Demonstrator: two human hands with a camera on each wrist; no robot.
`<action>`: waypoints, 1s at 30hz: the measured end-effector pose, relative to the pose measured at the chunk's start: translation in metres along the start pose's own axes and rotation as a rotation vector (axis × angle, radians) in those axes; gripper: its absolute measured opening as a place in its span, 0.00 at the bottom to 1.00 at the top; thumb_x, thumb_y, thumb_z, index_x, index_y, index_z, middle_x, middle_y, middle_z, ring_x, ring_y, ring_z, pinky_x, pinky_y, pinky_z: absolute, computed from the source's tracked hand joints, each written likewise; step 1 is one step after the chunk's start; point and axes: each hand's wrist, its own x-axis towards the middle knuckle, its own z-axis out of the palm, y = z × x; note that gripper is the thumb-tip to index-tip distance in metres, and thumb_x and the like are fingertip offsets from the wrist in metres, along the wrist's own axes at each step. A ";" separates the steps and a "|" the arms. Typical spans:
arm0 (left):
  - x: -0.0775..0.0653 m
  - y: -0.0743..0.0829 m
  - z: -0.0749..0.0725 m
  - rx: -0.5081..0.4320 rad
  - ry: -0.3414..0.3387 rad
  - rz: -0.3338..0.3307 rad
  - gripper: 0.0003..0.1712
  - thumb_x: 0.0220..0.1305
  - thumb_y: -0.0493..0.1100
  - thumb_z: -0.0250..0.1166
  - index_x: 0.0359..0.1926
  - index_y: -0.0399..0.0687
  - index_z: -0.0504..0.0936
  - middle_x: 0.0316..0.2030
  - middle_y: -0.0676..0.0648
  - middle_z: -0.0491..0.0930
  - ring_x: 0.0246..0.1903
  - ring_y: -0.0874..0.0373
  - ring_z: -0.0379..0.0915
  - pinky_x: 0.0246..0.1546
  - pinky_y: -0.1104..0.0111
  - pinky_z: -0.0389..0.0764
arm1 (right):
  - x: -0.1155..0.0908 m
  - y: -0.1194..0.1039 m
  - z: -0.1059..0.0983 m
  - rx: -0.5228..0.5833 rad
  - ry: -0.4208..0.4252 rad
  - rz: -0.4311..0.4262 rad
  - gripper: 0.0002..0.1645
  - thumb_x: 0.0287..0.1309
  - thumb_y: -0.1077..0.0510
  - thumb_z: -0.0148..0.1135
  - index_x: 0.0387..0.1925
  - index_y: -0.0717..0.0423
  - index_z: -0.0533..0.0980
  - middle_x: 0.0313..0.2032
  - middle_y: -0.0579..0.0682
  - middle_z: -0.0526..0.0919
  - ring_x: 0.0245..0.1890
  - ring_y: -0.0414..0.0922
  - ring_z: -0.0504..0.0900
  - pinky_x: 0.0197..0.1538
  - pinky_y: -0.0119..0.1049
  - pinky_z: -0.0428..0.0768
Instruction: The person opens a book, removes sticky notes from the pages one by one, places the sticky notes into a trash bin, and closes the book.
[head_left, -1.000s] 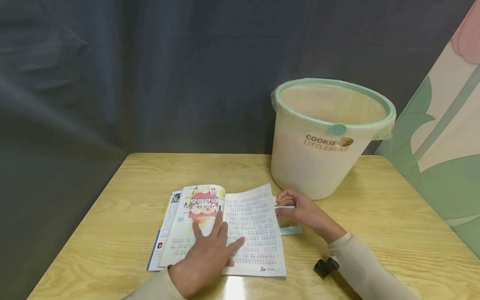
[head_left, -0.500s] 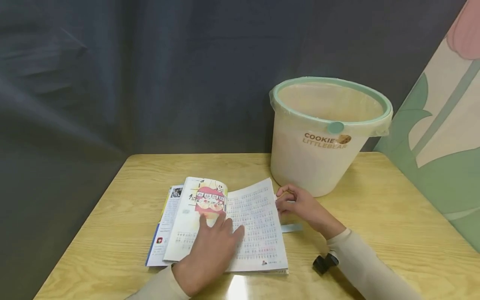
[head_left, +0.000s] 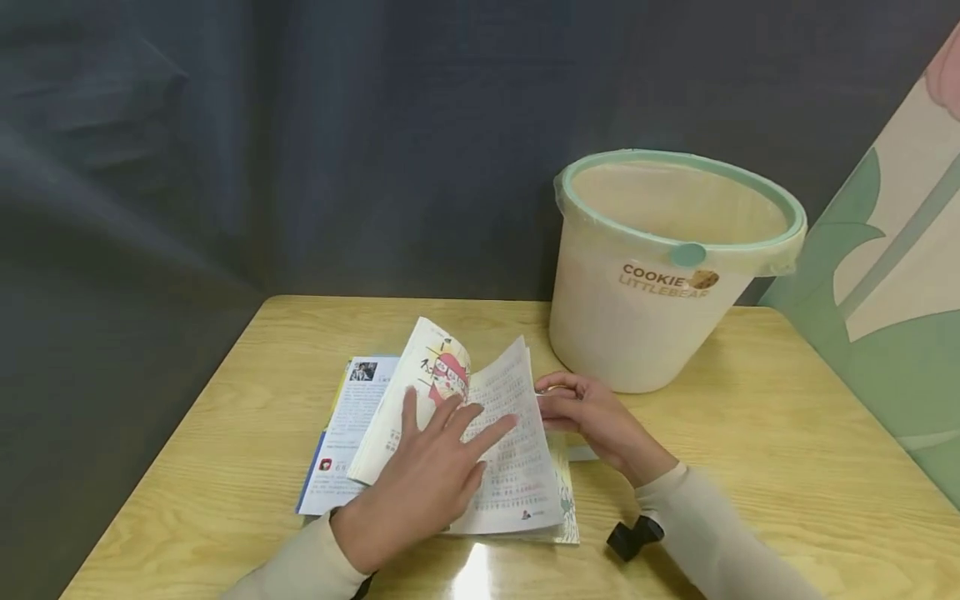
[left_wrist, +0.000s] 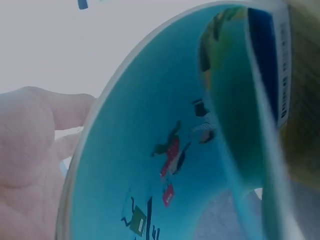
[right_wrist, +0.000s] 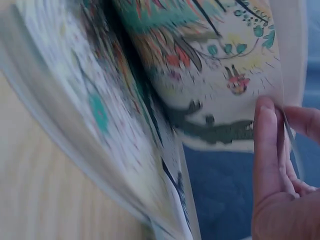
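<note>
An illustrated book (head_left: 506, 458) lies open on the table, some of its leaves raised. Across the pages rests my left hand (head_left: 423, 487), fingers spread and fairly straight. At the book's right edge my right hand (head_left: 600, 421) pinches lifted pages; the right wrist view shows its thumb and fingers on either side of an illustrated page (right_wrist: 225, 85). In the left wrist view, a curved teal page (left_wrist: 135, 135) fills the middle, with part of my left hand (left_wrist: 30, 145) beyond it. A printed flap (head_left: 348, 429) sticks out from under the book's left side.
A white bin (head_left: 637, 321) with a green rim and a clear liner stands at the back right. A pale blue strip (head_left: 582, 453) pokes out beside the book's right edge. The wooden table (head_left: 247, 400) meets a dark curtain (head_left: 420, 167) behind.
The left-hand leaves have lifted and swung rightward, exposing more of the printed flap. My left hand has moved up and right with them. The right hand stays at the page edge, its pages raised higher.
</note>
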 end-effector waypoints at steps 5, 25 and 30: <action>0.000 0.004 0.003 -0.056 -0.063 0.009 0.60 0.50 0.29 0.67 0.73 0.86 0.54 0.73 0.42 0.59 0.73 0.36 0.56 0.57 0.23 0.59 | -0.001 0.001 0.015 -0.036 0.026 -0.003 0.14 0.63 0.62 0.60 0.49 0.63 0.73 0.36 0.42 0.88 0.38 0.39 0.86 0.45 0.33 0.85; -0.003 -0.023 -0.029 -0.129 -0.111 -0.070 0.30 0.57 0.18 0.57 0.52 0.50 0.85 0.74 0.36 0.57 0.73 0.29 0.51 0.55 0.29 0.69 | -0.004 -0.008 -0.005 -0.221 0.205 -0.013 0.15 0.56 0.64 0.64 0.43 0.64 0.72 0.30 0.45 0.81 0.29 0.41 0.83 0.40 0.39 0.86; -0.013 -0.044 -0.048 0.024 -0.255 -0.058 0.35 0.59 0.19 0.57 0.55 0.60 0.85 0.77 0.41 0.52 0.75 0.29 0.43 0.56 0.27 0.66 | -0.001 -0.007 -0.015 -0.316 0.214 -0.016 0.15 0.54 0.64 0.65 0.42 0.65 0.72 0.28 0.44 0.82 0.27 0.40 0.82 0.38 0.41 0.85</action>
